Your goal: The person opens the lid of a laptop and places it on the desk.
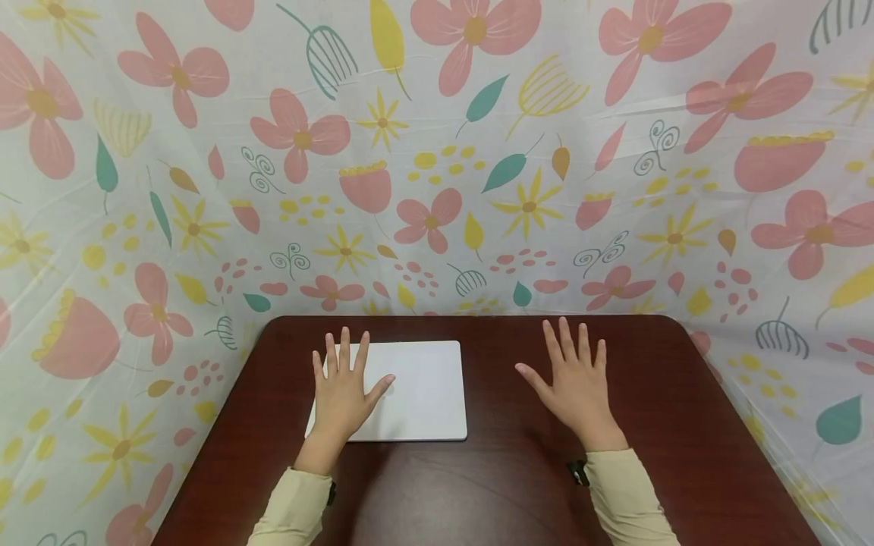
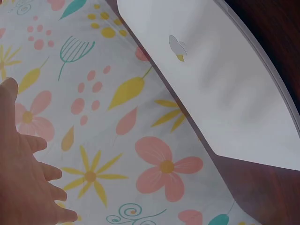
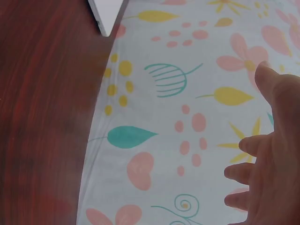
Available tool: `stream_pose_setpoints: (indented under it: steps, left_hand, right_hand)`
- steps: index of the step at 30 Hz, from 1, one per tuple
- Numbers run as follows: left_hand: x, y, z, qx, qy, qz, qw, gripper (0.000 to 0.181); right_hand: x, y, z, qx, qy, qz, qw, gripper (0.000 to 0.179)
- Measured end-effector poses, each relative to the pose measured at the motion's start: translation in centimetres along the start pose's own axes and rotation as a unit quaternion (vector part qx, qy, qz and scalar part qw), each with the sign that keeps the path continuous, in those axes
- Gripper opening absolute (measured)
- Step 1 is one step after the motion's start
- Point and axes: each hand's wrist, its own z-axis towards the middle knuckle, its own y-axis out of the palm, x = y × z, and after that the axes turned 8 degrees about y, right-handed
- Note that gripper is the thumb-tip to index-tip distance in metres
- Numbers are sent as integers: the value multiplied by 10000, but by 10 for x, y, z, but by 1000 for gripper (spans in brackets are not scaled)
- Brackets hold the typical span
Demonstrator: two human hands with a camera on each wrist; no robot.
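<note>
A closed silver laptop point(image 1: 426, 394) lies flat on the dark table, left of its middle; the left wrist view shows an apple-shaped logo on the lid point(image 2: 225, 89). My left hand point(image 1: 344, 394) is held above the laptop's left part, palm down, with fingers straight and spread. It appears apart from the lid and holds nothing. To the right of the laptop, my right hand point(image 1: 576, 383) hovers over bare wood, its fingers also spread and straight. Nothing is in that hand point(image 3: 276, 154) in the right wrist view either. Only a corner of the laptop point(image 3: 108, 16) shows there.
The table point(image 1: 505, 485) is reddish-brown wood with rounded far corners. A white cloth point(image 1: 437, 280) printed with flowers and leaves hangs behind it and along both sides. Beige sleeves point(image 1: 293, 504) cover both forearms, and a dark band point(image 1: 578, 473) sits at the right wrist.
</note>
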Motion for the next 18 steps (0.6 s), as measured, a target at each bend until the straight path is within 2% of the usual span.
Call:
stream_pose_setpoints:
  steps: [18]
  left_hand:
    - [-1, -4, 0, 23, -84, -213, 9997, 84]
  right_hand:
    - [-9, 2, 7, 173, -154, 374, 9990, 87]
